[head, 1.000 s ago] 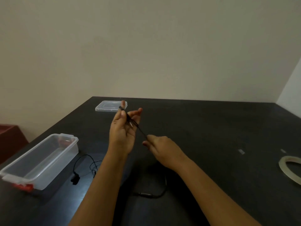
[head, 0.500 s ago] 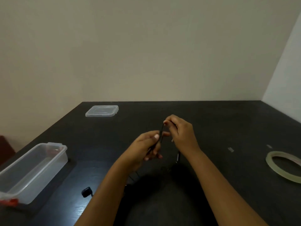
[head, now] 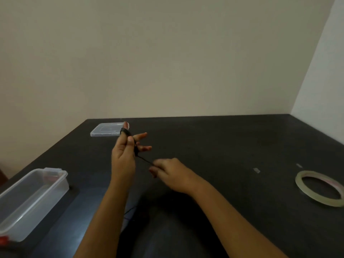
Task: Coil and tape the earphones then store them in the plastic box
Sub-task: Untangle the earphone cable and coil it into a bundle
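Left hand (head: 123, 155) raised upright over the dark worktop (head: 223, 146), fingers spread apart, black earphone cord (head: 125, 131) looped several times around the index finger and down across the palm side. Right hand (head: 171, 173) lower and to the right, fingertips pinched together on the cord, a short taut stretch running between the two hands. More thin cord hanging below the left forearm, near the worktop's near edge; earbuds not made out. Clear plastic box (head: 31, 200) open at near left on the worktop, well apart from the hands, red clip at its near end. Clear lid (head: 107, 129) flat at far left, just behind the left index fingertip as seen from the head camera. Tape roll (head: 319, 190) flat at the right edge. Two small pale scraps (head: 256, 170) between the roll and the hands.
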{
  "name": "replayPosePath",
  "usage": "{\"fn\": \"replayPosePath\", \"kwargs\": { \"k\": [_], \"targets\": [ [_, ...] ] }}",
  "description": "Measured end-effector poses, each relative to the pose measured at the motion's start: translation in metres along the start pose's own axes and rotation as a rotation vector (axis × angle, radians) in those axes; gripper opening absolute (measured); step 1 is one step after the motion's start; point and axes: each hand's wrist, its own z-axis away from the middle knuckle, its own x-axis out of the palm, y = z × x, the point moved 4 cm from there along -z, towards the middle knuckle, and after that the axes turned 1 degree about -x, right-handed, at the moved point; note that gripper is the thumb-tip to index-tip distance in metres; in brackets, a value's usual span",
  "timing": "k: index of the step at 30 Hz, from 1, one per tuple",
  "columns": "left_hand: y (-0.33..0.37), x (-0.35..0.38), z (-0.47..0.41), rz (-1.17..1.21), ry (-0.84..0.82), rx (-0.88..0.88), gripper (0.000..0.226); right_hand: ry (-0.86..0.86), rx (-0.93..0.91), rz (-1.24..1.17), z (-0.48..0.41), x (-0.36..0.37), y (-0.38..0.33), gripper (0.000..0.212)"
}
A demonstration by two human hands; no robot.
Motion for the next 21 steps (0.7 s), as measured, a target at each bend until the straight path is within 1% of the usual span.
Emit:
{"fn": "replayPosePath", "kwargs": {
  "k": [2, 4, 5, 6, 8, 10, 12, 14, 16, 17, 18, 19, 21],
  "targets": [
    [-0.002, 0.000, 0.002, -0.294, -0.013, 0.024, 0.046, 0.082, -0.044, 0.083, 0.003, -0.016, 0.001, 0.020],
    [-0.010, 0.015, 0.007, -0.617, -0.128, 0.043, 0.049, 0.197, -0.071, 0.193, 0.009, -0.037, 0.007, 0.018],
    [-0.014, 0.022, 0.011, -0.683, -0.196, 0.021, 0.049, 0.255, -0.095, 0.251, 0.011, -0.046, 0.009, 0.018],
    [-0.017, 0.026, 0.014, -0.671, -0.256, -0.037, 0.047, 0.312, -0.123, 0.301, 0.014, -0.053, 0.009, 0.018],
    [-0.020, 0.030, 0.018, -0.556, -0.354, -0.179, 0.040, 0.433, -0.181, 0.341, 0.018, -0.063, 0.012, 0.017],
    [-0.020, 0.036, 0.024, -0.386, -0.485, -0.314, 0.030, 0.538, -0.202, 0.247, 0.019, -0.065, 0.019, 0.015],
    [-0.017, 0.041, 0.030, -0.182, -0.570, -0.422, 0.030, 0.586, -0.197, 0.017, 0.016, -0.062, 0.029, 0.013],
    [-0.014, 0.042, 0.032, -0.028, -0.596, -0.489, 0.034, 0.616, -0.197, -0.200, 0.013, -0.058, 0.033, 0.010],
    [-0.010, 0.043, 0.034, 0.116, -0.646, -0.515, 0.035, 0.600, -0.166, -0.400, 0.009, -0.053, 0.033, 0.009],
    [-0.007, 0.045, 0.034, 0.207, -0.657, -0.508, 0.033, 0.563, -0.144, -0.485, 0.006, -0.048, 0.034, 0.013],
    [-0.004, 0.046, 0.034, 0.299, -0.637, -0.486, 0.031, 0.521, -0.119, -0.500, 0.003, -0.042, 0.035, 0.016],
    [-0.002, 0.046, 0.031, 0.375, -0.584, -0.452, 0.030, 0.475, -0.098, -0.454, 0.000, -0.035, 0.037, 0.018],
    [-0.002, 0.043, 0.023, 0.467, -0.411, -0.382, 0.035, 0.355, -0.068, -0.327, -0.004, -0.019, 0.037, 0.017]
  ]
}}
